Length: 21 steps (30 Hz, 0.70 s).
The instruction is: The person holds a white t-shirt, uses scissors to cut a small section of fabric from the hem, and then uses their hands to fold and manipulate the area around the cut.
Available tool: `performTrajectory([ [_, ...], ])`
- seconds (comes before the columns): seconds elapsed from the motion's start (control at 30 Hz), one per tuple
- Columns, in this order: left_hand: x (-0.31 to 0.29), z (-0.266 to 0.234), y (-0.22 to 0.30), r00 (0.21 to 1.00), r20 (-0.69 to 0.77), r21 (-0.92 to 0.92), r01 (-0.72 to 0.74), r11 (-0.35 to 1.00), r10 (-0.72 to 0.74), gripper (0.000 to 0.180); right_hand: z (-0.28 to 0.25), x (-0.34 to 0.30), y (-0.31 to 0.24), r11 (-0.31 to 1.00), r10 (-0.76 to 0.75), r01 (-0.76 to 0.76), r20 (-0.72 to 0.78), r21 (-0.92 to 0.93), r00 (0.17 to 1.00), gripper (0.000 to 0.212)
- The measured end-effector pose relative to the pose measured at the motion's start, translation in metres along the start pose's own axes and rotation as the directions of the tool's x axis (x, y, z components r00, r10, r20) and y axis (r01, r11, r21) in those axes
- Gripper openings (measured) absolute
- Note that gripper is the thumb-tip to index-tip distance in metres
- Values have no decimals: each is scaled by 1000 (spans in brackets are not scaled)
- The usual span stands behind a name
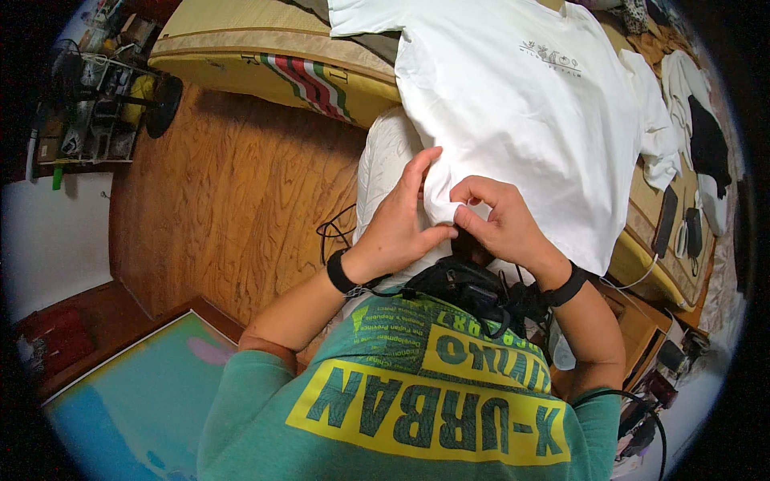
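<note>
A white T-shirt (513, 112) with a small dark print on its chest lies spread over the edge of a bed, its hem toward me. My right hand (505, 220) pinches the gathered hem at the shirt's lower left corner between thumb and bent fingers. Beside it, my left hand (397, 216) curves around the same corner, fingertips against the shirt's side edge and thumb under the hem. Both hands are closed on the cloth, with the thumbs close together. Some of the held fabric is hidden by my fingers.
The bed's mattress (241, 68) spans the far side. Other clothes (698, 120) lie at the right, near a dark flat object (665, 220) and a cable. Wooden floor (216, 200) stretches left, with a fan (163, 106) and shelf beyond. A black pouch (461, 284) sits at my waist.
</note>
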<state>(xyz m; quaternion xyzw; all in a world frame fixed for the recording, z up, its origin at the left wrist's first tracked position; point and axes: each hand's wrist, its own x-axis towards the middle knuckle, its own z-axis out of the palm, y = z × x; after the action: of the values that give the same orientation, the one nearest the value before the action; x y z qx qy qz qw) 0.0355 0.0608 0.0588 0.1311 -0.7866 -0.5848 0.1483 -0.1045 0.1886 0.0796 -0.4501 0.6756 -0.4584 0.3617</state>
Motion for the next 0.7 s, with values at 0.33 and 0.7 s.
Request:
performTrajectory([
  [0.33, 3, -1, -15, 960, -274, -18, -59, 998, 52, 44, -28, -19, 4, 994, 16, 4, -179, 109, 984, 15],
  [0.7, -20, -22, -13, 995, -89, -8, 51, 999, -51, 14, -38, -24, 12, 930, 185, -150, -73, 336, 980, 11],
])
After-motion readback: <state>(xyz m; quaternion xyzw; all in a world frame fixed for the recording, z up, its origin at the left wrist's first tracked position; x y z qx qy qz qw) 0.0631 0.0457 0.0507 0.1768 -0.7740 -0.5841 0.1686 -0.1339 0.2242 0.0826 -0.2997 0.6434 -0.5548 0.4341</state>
